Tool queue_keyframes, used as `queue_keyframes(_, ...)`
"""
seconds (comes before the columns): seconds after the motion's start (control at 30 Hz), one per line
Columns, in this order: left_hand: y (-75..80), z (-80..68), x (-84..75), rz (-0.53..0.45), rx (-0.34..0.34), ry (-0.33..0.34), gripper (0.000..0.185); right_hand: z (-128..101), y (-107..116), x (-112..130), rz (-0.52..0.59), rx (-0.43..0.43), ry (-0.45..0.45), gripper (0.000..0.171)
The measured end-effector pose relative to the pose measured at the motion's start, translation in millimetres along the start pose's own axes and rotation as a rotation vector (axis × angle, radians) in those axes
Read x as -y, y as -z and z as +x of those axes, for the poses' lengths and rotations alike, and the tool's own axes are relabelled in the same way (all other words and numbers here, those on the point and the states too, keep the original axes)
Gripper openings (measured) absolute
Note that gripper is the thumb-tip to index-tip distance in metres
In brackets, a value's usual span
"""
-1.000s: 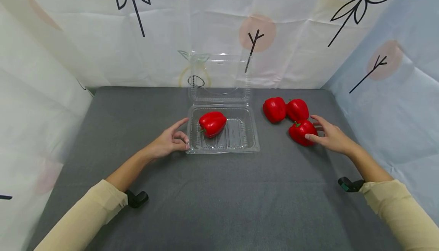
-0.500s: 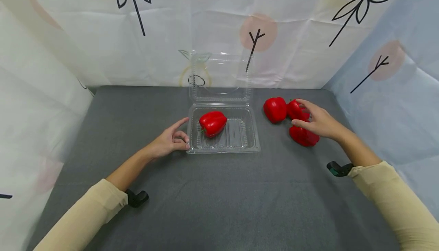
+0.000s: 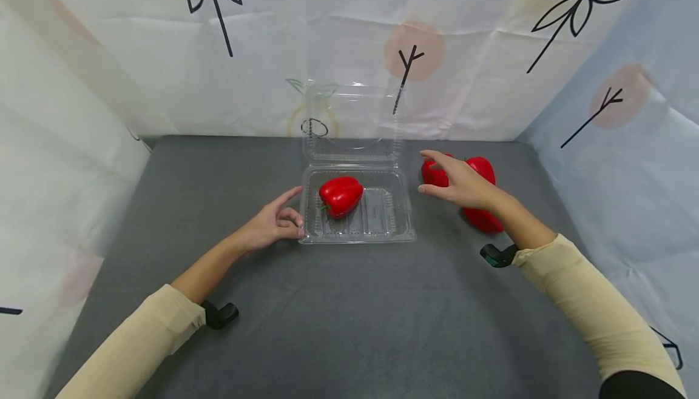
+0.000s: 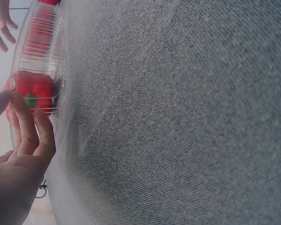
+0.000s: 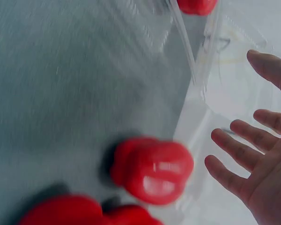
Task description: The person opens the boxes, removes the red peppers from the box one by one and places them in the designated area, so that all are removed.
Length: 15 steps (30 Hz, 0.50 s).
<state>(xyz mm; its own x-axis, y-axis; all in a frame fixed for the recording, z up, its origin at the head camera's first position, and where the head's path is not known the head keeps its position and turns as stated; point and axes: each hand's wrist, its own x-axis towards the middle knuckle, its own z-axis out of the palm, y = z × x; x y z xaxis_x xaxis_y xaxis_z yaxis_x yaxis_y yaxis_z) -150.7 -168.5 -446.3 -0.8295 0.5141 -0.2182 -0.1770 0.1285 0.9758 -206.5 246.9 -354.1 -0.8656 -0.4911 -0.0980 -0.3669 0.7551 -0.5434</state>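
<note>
A clear plastic clamshell container lies on the table with its lid raised. One red bell pepper rests in the left part of its tray. My left hand is at the near left corner, thumb and fingers pinching the rim. To the container's right, my right hand hovers with fingers spread and nothing held. It partly covers the loose red bell peppers: one at the left, another behind the hand, a third in front. In the right wrist view the fingers stand apart from the nearest pepper.
Dark grey cloth covers the table. A patterned white curtain stands at the back, right behind the raised lid. A bluish curtain borders the right side.
My right hand has left the front pepper and moved left and back, over the other loose peppers. My left hand stays at the container's rim; the peppers have not visibly moved.
</note>
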Motion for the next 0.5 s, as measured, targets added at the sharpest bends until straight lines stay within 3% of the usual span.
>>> queue_keyframes(0.23, -0.4, -1.6, -0.3, -0.004, 0.004, -0.005, 0.097, 20, -25, 17, 0.032, 0.049, 0.109, 0.078)
queue_keyframes(0.5, -0.8, -1.7, -0.1, -0.004, 0.007, -0.006, 0.096, 35, -51, 30, 0.034, 0.113, 0.166, 0.076)
